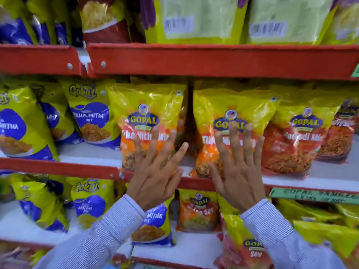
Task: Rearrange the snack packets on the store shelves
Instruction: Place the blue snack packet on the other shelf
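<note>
Two yellow-and-orange Gopal Tikha Mitha Mix packets stand upright on the middle shelf (320, 181). My left hand (155, 171) is spread flat in front of the left packet (147, 105), fingers apart, holding nothing. My right hand (239, 167) is spread the same way before the right packet (229, 101). A dark gap separates the two packets. Whether my palms touch the packets is unclear.
Red Gopal Madrasi Mix packets (299, 136) stand to the right, blue-and-yellow Gokul packets (91, 113) to the left. Pale green packets (196, 18) fill the top shelf. The lower shelf holds Gokul and Gopal Sev packets (198, 210). Red shelf lips (213, 61) jut forward.
</note>
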The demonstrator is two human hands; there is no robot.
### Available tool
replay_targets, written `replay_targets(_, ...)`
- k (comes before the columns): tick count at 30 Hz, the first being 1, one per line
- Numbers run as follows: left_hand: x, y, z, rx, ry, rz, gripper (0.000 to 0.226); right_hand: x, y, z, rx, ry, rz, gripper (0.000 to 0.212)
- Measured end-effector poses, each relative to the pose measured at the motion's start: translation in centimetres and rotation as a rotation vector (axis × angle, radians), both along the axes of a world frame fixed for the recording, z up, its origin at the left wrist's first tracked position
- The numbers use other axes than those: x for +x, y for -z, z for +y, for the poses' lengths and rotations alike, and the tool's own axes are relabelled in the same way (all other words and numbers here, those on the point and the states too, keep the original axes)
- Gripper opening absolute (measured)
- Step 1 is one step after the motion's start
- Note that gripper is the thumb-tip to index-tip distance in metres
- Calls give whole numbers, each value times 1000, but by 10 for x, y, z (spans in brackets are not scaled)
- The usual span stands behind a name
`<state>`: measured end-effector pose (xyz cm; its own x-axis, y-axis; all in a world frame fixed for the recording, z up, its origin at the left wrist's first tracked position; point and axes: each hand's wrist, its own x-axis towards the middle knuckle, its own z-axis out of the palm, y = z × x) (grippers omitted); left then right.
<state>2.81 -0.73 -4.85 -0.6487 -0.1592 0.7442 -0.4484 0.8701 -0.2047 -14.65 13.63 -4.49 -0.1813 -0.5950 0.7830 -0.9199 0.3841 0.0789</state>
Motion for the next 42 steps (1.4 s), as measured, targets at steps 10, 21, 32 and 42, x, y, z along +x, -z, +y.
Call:
replay_targets(10, 124, 175, -42, 724, -44, -100, 33, 63, 187, -30, 381, -461, -246, 34)
replay_targets(21, 104, 276, -122, 1853, -6, -67, 114, 63, 270, -118, 697, -145, -1504, 93)
replay_targets(32, 157, 206, -71, 1542, 116, 245, 55, 113, 205, -70, 274, -354, -1515, 68)
replay_targets(42, 179, 62, -83, 1293, 339, 545, 46, 133, 42, -84, 66, -720, -1376, 55)
